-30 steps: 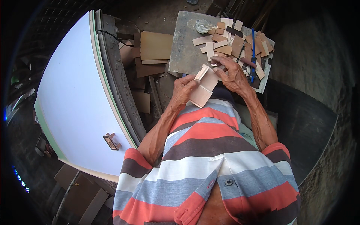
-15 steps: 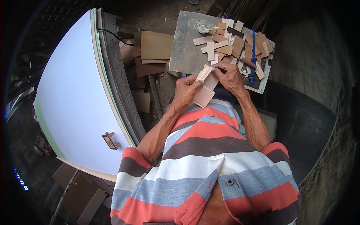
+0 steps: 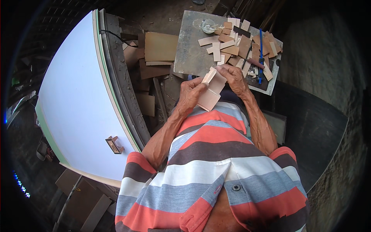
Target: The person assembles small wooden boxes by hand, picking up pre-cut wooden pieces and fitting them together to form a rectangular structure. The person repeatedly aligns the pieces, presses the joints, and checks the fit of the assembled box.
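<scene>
I see the left hand's fingers [image 3: 199,89] clamped on the left edge of a wood piece [image 3: 213,92], probably to steady it; the right hand [image 3: 234,77] has fingers bunched at its far end, whether pinching I cannot tell. Before the shirt [image 3: 216,133], its long axis points away, slightly right, toward the worktop [image 3: 192,54].

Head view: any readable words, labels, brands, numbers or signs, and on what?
None readable.
Held pale wooden piece: no lettering visible.
Blue tool on the worktable: any markings too small.
Small brown item on the white board: likewise.
</scene>
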### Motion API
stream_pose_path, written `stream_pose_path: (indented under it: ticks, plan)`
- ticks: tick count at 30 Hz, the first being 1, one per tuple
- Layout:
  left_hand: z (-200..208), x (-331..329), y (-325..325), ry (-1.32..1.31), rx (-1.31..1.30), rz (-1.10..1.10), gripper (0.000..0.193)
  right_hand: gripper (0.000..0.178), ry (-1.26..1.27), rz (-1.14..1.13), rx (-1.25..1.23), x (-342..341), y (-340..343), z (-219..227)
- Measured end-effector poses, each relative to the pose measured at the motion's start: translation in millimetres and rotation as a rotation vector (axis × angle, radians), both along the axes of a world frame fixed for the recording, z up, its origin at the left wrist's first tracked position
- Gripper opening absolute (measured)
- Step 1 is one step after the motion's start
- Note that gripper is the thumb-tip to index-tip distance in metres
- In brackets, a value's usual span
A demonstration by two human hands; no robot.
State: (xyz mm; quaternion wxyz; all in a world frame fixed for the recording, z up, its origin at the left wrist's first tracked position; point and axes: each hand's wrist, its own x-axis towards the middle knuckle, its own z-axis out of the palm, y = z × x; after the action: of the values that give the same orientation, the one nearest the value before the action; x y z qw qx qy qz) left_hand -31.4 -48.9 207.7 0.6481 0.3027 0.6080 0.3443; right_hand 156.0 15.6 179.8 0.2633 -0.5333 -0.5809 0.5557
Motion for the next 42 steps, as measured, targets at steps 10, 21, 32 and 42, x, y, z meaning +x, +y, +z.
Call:
stream_pose_path:
  ticks: [10, 21, 32, 42]
  plan:
    - [2, 0, -3, -0.022, -0.047, -0.017, 0.032, 0.051, -0.027, 0.006, 0.043, -4, -7, 7]
    - [-20, -7, -11, -0.111, -0.058, -0.047, 0.046, 0.047, -0.101, 0.063, -0.012, 8, -5, 9]
    - [-2, -2, -10, -0.189, 0.084, -0.147, 0.042, 0.038, -0.26, 0.305, 0.658, 16, -5, 68]
    - [-1, -3, -12, -0.275, 0.088, -0.231, 0.049, 0.025, -0.354, 0.473, 0.792, 18, -3, 63]
